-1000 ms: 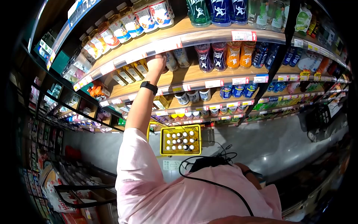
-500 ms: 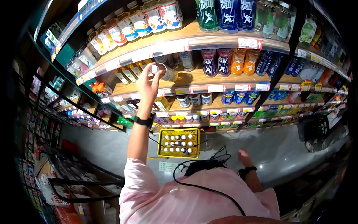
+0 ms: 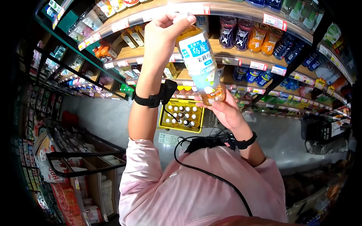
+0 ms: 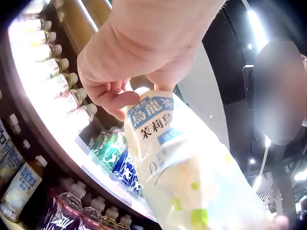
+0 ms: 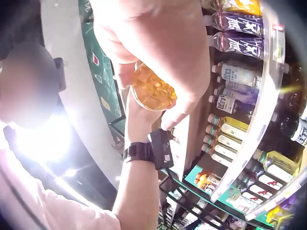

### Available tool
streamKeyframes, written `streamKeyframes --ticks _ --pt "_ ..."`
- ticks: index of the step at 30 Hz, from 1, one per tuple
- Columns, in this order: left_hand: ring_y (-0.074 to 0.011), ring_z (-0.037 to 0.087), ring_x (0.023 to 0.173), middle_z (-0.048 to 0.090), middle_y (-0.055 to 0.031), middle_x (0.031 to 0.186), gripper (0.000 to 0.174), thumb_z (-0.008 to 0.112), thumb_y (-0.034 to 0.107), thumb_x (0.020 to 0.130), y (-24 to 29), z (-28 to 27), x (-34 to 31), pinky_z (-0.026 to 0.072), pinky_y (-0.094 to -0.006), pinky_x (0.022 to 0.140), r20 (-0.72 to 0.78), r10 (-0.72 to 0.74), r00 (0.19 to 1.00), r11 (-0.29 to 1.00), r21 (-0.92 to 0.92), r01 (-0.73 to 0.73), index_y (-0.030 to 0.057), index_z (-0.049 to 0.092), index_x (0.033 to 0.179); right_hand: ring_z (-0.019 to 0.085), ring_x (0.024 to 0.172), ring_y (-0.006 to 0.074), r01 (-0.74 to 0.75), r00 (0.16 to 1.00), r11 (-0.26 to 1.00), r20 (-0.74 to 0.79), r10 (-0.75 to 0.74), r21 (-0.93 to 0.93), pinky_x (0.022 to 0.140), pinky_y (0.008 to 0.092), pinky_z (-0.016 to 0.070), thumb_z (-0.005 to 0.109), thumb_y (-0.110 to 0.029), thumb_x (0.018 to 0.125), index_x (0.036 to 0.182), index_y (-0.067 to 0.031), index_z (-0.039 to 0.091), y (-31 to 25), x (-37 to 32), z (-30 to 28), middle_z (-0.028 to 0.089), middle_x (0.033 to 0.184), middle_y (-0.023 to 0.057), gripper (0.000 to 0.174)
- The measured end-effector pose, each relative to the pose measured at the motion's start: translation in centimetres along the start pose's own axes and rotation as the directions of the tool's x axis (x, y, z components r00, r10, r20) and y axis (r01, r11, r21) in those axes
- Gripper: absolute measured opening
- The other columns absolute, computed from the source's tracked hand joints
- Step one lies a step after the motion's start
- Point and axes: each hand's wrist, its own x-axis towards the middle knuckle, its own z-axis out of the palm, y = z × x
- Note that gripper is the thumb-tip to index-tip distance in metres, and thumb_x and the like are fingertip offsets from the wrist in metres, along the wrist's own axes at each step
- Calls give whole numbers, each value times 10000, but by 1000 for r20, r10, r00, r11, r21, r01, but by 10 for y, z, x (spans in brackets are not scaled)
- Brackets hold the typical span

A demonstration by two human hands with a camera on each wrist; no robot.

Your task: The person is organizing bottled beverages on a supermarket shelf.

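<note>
A tea bottle (image 3: 201,64) with a white and blue label is held at a slant between both hands. The left hand (image 3: 164,37) pinches its cap end; in the left wrist view the thumb and fingers of the left hand (image 4: 139,57) close round the neck of the bottle (image 4: 182,163). The right hand (image 3: 229,111) supports the base, palm up, with its fingers partly behind the bottle. In the right wrist view, the amber base of the bottle (image 5: 152,88) shows between the thumb and fingers of the right hand (image 5: 158,48).
A yellow basket (image 3: 202,124) with several white-capped bottles stands on the floor below the hands. Shelves (image 3: 233,58) of drinks run across the front. A shelving unit (image 3: 98,169) with packaged goods is at the lower left, and a dark basket (image 3: 324,130) at the right.
The left hand has brought the bottle off the shelf, closer to the body, its label now facing the head camera. The right hand has risen from the side to the bottle's base.
</note>
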Motion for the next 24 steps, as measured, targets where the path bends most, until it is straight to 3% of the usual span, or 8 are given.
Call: streamKeyframes --ticks 2,5,7,13,14,17,24 --pt "-68 636 789 701 -25 861 176 777 139 846 -16 -2 -1 488 -206 729 14 -70 997 996 -55 70 12 682 922 573 1221 318 18 999 1000 -29 -18 -12 1025 497 470 676 -232 913 1487 -33 272 7 -9 -1 512 1378 180 730" --pt "-72 624 802 692 -14 899 145 732 143 883 -26 1 -1 487 -224 731 73 -143 987 962 -224 156 24 692 956 527 1276 314 58 998 993 -33 -55 103 1025 506 468 629 -290 946 1525 -38 226 10 -22 7 454 1443 175 749" --pt "-73 625 805 691 -19 904 155 724 149 892 -27 0 -1 491 -228 728 114 -202 973 944 -241 224 22 693 975 491 1315 307 41 999 994 -32 -38 103 1034 515 461 598 -308 965 1546 -38 184 9 -26 10 417 1480 163 763" --pt "-69 615 806 682 -11 893 166 724 163 899 -26 3 -3 491 -226 724 145 -189 971 946 -239 220 27 693 989 483 1328 293 29 999 995 -46 -25 94 1039 506 461 575 -276 979 1552 -29 168 11 -31 13 409 1491 149 744" --pt "-141 671 851 711 -107 955 265 677 242 931 -29 2 -2 535 -284 780 150 -143 978 971 -171 169 14 673 1067 483 1328 293 27 999 995 -43 -24 93 1039 506 461 575 -276 979 1552 -29 168 11 -31 12 409 1491 149 744" --pt "-140 671 855 711 -107 956 267 682 245 929 -32 1 -3 537 -287 781 146 -142 979 973 -162 166 15 673 1064 493 1318 290 23 999 996 -51 -19 83 1025 491 477 591 -284 971 1545 -27 185 12 -34 10 415 1485 151 749" --pt "-157 669 886 708 -115 970 289 694 248 922 -26 9 5 534 -296 808 168 -148 975 975 -142 172 1 670 1071 520 1283 275 89 986 994 -146 -80 56 989 458 503 729 -288 874 1516 -36 251 10 -28 14 449 1445 134 840"
